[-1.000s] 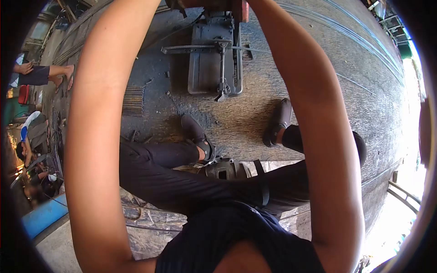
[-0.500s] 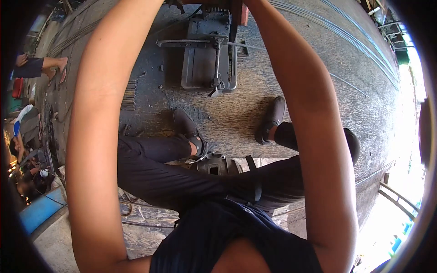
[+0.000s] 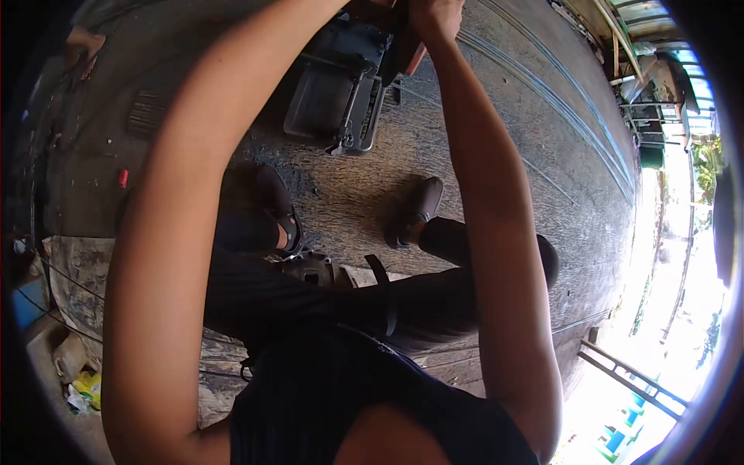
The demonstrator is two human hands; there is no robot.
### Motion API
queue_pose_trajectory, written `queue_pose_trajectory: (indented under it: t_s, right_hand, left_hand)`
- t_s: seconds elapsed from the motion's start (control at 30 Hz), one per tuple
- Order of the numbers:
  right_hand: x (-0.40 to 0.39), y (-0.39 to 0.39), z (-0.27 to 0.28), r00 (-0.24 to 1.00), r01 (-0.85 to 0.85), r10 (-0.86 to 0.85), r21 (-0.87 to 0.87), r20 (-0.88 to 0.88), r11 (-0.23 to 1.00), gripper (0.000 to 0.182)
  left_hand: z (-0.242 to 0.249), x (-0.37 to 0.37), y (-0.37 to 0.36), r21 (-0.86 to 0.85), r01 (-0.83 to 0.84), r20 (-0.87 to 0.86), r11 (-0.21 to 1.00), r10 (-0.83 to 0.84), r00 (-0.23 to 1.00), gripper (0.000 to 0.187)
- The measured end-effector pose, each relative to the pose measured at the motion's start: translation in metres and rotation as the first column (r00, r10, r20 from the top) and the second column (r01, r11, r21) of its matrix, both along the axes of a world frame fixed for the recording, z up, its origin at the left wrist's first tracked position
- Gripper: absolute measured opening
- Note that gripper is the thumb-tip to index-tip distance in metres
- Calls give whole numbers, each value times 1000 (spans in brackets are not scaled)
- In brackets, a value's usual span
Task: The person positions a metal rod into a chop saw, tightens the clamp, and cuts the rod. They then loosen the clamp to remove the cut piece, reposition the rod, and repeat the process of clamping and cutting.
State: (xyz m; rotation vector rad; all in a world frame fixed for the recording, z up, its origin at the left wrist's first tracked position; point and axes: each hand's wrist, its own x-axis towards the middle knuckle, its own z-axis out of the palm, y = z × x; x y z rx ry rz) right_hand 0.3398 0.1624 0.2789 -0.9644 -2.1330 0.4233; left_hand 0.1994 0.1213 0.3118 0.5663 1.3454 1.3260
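Observation:
Both my arms reach up past the top of the view. My left hand is out of frame; only the left forearm shows. At the top edge my right hand [image 3: 438,14] is partly cut off, its fingers curled, and what they hold is hidden. Right beside it is the red part [image 3: 415,58] of a floor machine that looks like a cut-off saw. Below, the machine's dark metal base [image 3: 318,105] rests on the floor, with a clamp screw [image 3: 353,105] running along it. The upper part of the machine lies mostly beyond the frame.
Long thin metal rods [image 3: 542,66] lie on the floor to the right. My shoes [image 3: 422,201] stand on the worn, dark-stained floor [image 3: 349,182]. A small red object [image 3: 123,178] lies at left. Another person's foot [image 3: 93,54] shows at upper left. Bright open ground is at right.
My view has turned, so the machine and my legs sit further left and the right-hand side shows more. My right hand has come into view at the top.

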Motion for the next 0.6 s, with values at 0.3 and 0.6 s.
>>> queue_pose_trajectory:
  t_s: [0.3,0.6]
  right_hand:
    - [-11,19,-6,999,6,-5,-40,39,999,75]
    - [4,-19,-35,963,-77,123,194,-239,978,59]
  left_hand:
    - [-22,15,-27,71,-67,-50,995,71,996,37]
    - [-36,44,-77,20,-234,-90,972,235,968,39]
